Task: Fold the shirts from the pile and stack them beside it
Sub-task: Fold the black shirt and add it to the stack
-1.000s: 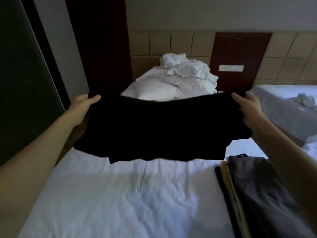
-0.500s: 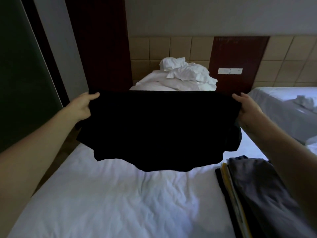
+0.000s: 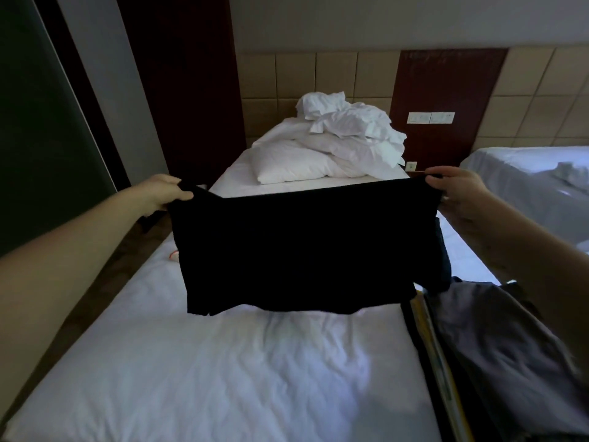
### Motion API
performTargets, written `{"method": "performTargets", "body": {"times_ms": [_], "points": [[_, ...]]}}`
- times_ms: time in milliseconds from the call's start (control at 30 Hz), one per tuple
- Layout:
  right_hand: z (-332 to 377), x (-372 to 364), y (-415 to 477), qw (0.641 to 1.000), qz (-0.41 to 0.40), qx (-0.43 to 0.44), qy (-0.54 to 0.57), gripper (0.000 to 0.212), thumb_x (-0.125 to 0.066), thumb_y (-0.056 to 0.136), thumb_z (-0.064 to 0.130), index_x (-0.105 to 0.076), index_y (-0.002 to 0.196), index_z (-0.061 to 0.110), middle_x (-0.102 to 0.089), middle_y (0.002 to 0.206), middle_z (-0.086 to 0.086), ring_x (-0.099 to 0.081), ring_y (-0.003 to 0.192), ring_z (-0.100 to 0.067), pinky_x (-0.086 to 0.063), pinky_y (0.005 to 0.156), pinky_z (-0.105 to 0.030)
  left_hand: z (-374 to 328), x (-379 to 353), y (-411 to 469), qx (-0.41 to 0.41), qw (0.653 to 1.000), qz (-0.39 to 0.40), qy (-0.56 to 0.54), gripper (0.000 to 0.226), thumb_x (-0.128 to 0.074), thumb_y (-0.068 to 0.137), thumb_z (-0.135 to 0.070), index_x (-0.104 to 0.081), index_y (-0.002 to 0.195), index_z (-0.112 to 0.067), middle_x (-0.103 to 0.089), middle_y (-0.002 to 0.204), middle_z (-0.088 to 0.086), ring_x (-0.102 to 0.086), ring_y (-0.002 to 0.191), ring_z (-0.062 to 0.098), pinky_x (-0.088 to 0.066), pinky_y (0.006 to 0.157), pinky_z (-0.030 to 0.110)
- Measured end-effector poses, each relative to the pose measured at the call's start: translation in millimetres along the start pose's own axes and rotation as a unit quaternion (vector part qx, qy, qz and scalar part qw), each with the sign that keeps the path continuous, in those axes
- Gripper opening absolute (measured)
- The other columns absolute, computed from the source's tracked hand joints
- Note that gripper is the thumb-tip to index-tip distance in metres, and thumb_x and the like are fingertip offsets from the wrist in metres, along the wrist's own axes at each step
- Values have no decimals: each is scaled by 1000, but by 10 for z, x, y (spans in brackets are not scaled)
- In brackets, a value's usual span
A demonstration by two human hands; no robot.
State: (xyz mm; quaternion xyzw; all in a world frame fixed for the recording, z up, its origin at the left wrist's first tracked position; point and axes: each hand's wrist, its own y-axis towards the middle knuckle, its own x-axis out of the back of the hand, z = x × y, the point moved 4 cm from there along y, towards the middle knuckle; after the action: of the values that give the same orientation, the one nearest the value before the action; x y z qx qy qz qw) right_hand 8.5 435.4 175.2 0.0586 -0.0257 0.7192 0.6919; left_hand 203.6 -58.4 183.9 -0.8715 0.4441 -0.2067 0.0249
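A black shirt hangs stretched in the air above the white bed. My left hand pinches its upper left corner. My right hand pinches its upper right corner. The shirt's lower edge dangles a little above the sheet, and part of the cloth bunches down on the right side. At the bed's right edge lies a pile of shirts, grey on top with yellow and black layers showing at its left side.
White pillows and a crumpled duvet are heaped at the head of the bed. A second bed stands to the right. A dark wall and door frame run along the left, close to the mattress edge.
The held shirt has dropped lower and hangs straighter; the pillows behind it show fully now. Both hands keep their corner grips.
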Motion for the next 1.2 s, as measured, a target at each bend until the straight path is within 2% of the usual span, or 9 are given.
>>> {"method": "performTargets", "body": {"times_ms": [100,233,333,467,633,767,967,1100,1200], "points": [[23,29,39,990,-10,8,-144,27,-65,87,11,-64,113,3,-60,96,-9,-55,73,-14,-50,51,-14,13,-10,60,55,998,28,2,40,-56,93,-6,-49,132,-5,-49,135,7,-52,116,26,-40,98,34],[-353,-71,-98,930,112,-90,-338,23,-58,93,13,-61,114,6,-52,105,-8,-47,94,-20,-37,78,-32,272,-179,-28,188,980,67,15,20,-57,93,-17,-54,112,-12,-56,104,12,-52,97,29,-40,87,39],[-683,-257,-278,891,183,-139,-392,35,-53,96,16,-55,129,6,-50,120,-10,-42,103,-21,-32,83,-31,610,-322,17,248,965,45,76,33,-68,85,-21,-52,113,-13,-51,116,13,-48,106,31,-39,93,40],[-909,-419,-181,935,137,-156,-288,37,-56,94,15,-54,130,5,-49,119,-12,-40,99,-23,-34,77,-31,874,-543,117,262,965,16,24,19,-68,85,-18,-52,93,-14,-48,89,6,-45,80,23,-32,71,36],[-791,-406,264,986,27,-140,-81,31,-52,94,3,-55,124,-4,-59,80,-11,-53,54,-11,-36,34,-14,597,-536,574,202,948,-19,-243,6,-53,96,-9,-49,100,-10,-45,112,8,-43,105,21,-43,79,29],[-350,-414,581,993,-52,-78,75,29,-44,96,-3,-55,122,-3,-63,49,2,-58,38,-4,-46,41,-12,64,-415,678,84,936,5,-343,15,-48,98,-9,-51,83,-10,-49,92,8,-51,96,19,-46,83,30],[90,-407,377,972,-124,42,195,14,-61,88,1,-66,93,13,-61,82,0,-62,73,-10,-52,63,-14,-129,-175,450,-46,881,29,-470,17,-58,93,-11,-60,109,-10,-60,119,9,-58,109,19,-47,97,25],[-354,-351,-160,977,-83,45,192,20,-55,91,-2,-60,83,15,-58,84,-5,-60,80,-12,-55,73,-17,488,-172,132,-45,893,10,-447,9,-52,95,-7,-58,92,-11,-61,103,8,-58,105,17,-45,99,25],[-1167,-307,-617,988,-74,-22,130,23,-53,91,-4,-59,79,16,-57,80,-9,-59,70,-10,-52,63,-15,1385,-183,58,-9,947,6,-323,15,-48,96,-4,-60,104,-9,-55,122,14,-58,94,13,-52,85,24]]}}
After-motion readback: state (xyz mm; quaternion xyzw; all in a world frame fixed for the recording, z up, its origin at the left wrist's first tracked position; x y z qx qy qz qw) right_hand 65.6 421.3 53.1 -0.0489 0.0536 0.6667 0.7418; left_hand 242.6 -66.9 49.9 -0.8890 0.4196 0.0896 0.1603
